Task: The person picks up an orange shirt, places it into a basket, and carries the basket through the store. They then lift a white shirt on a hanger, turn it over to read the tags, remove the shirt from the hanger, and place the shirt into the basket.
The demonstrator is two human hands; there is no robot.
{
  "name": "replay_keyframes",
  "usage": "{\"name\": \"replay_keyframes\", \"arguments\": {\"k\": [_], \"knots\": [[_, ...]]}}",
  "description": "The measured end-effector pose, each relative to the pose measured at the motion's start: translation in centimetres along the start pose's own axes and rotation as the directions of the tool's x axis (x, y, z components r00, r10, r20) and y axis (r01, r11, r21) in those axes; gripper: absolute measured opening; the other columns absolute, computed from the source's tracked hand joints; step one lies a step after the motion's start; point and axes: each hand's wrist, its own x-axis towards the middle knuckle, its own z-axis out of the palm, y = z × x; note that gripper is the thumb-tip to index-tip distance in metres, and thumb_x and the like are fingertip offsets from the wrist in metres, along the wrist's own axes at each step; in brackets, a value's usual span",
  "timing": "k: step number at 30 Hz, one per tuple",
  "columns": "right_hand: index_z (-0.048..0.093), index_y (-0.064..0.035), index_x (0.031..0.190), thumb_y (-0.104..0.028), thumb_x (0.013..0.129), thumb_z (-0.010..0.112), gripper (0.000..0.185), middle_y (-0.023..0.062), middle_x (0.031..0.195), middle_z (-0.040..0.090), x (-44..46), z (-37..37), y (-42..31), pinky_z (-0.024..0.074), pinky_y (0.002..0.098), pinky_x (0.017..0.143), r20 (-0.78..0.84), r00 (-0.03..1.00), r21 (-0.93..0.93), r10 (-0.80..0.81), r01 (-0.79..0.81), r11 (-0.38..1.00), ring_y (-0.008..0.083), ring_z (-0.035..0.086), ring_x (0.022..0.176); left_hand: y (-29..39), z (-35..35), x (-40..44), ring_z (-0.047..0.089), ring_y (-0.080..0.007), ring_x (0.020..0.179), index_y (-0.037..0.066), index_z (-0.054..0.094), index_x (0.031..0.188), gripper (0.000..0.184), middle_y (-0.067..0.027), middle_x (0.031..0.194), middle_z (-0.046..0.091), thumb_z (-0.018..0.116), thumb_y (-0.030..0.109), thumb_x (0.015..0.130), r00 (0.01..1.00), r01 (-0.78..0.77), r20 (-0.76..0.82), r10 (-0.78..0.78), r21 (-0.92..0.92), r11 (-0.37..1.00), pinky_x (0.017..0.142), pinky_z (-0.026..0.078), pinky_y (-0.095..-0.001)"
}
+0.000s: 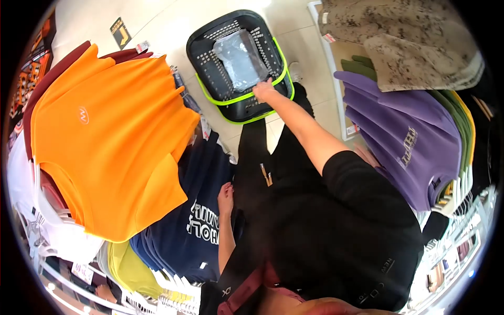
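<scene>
My right hand reaches forward and is closed around the lime-green handle of a black shopping basket. Inside the basket lies a clear plastic package with something pale grey-blue in it, its near corner close to my fingers. My left hand hangs low at my side with its fingers loosely curled and nothing seen in them. Next to it hangs a navy T-shirt with white lettering; whether the hand touches the cloth I cannot tell.
An orange T-shirt hangs at the front of the left rack, with yellow-green shirts nearer me. To the right hang a purple T-shirt and a mottled brown garment. A white rack frame stands on the tiled floor.
</scene>
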Motion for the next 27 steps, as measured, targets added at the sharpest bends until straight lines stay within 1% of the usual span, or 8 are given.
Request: {"name": "replay_keyframes", "arguments": {"k": [4,12,15,17,19,23,24,27], "knots": [[0.067,-0.0111,0.103,-0.018,0.077,0.060,0.028,0.0089,0.108,0.066,-1.1,-2.5,-0.6,0.0497,0.0419,0.083,-0.104,0.994,0.023,-0.045,0.048,0.999,0.0247,0.063,0.101,-1.5,-1.1,2.0,0.063,-0.0220,0.092,-0.001,0.058,0.111,0.026,-0.0143,0.101,0.065,0.051,0.015,0.091,0.995,-0.096,0.013,0.095,0.063,0.993,0.081,0.048,-0.0300],[0.069,-0.0118,0.098,-0.019,0.078,0.056,0.025,0.0104,0.105,0.067,-6.0,-11.6,-3.0,0.0506,0.0406,0.082,-0.280,0.956,0.050,0.085,-0.074,0.996,0.0268,0.064,0.097,4.7,-2.8,7.4,0.063,-0.0277,0.095,-0.001,0.058,0.110,0.027,-0.0176,0.101,0.065,0.051,0.016,0.089,0.916,-0.362,-0.082,0.392,0.246,0.899,0.083,0.048,-0.0341],[0.068,-0.0130,0.103,-0.029,0.075,0.063,0.033,0.0088,0.109,0.066,-9.3,-13.1,-5.6,0.0499,0.0399,0.084,-0.180,0.977,0.100,0.118,-0.101,0.990,0.0268,0.063,0.101,7.2,-2.8,10.1,0.063,-0.0286,0.095,-0.001,0.058,0.110,0.031,-0.0183,0.102,0.064,0.051,0.020,0.089,0.905,-0.418,0.014,0.424,0.198,0.887,0.082,0.048,-0.0344],[0.068,-0.0115,0.103,-0.036,0.075,0.063,0.037,0.0103,0.108,0.066,-10.7,-12.8,-6.5,0.0499,0.0402,0.084,-0.220,0.971,0.096,0.094,-0.075,0.993,0.0282,0.063,0.100,9.8,-2.1,10.8,0.063,-0.0281,0.098,-0.001,0.057,0.112,0.032,-0.0197,0.102,0.064,0.050,0.020,0.089,0.876,-0.476,0.098,0.472,0.339,0.812,0.085,0.047,-0.0340],[0.068,-0.0114,0.103,-0.044,0.076,0.064,0.043,0.0117,0.106,0.066,-10.6,-11.6,-7.2,0.0494,0.0400,0.086,-0.261,0.962,0.102,0.085,-0.061,0.993,0.0292,0.063,0.099,11.1,-0.9,12.0,0.062,-0.0280,0.098,-0.001,0.057,0.112,0.031,-0.0203,0.102,0.064,0.049,0.020,0.090,0.826,-0.563,0.181,0.534,0.226,0.795,0.085,0.047,-0.0342],[0.067,-0.0120,0.105,-0.044,0.077,0.063,0.043,0.0114,0.109,0.065,-13.0,-13.0,-7.4,0.0494,0.0391,0.086,-0.276,0.957,0.147,0.092,-0.053,0.988,0.0264,0.062,0.102,13.1,0.4,12.4,0.063,-0.0283,0.093,0.000,0.059,0.108,0.031,-0.0190,0.094,0.065,0.051,0.022,0.088,0.804,-0.591,0.245,0.542,0.228,0.774,0.081,0.048,-0.0351],[0.068,-0.0114,0.104,-0.045,0.078,0.063,0.043,0.0120,0.108,0.065,-13.8,-13.3,-7.1,0.0496,0.0394,0.085,-0.294,0.950,0.173,0.104,-0.054,0.983,0.0267,0.062,0.102,11.8,1.0,14.2,0.063,-0.0181,0.075,-0.003,0.057,0.110,0.031,-0.0123,0.085,0.065,0.051,0.020,0.089,0.769,-0.638,0.249,0.588,0.238,0.733,0.072,0.049,-0.0297],[0.068,-0.0111,0.101,-0.045,0.080,0.061,0.041,0.0134,0.104,0.066,-15.6,-12.3,-5.5,0.0503,0.0415,0.083,-0.340,0.934,0.267,0.109,-0.015,0.964,0.0297,0.062,0.099,11.6,1.3,13.2,0.061,-0.0175,0.070,-0.002,0.059,0.104,0.029,-0.0097,0.074,0.064,0.052,0.020,0.088,0.812,-0.573,0.312,0.492,0.267,0.775,0.067,0.047,-0.0299]]}}
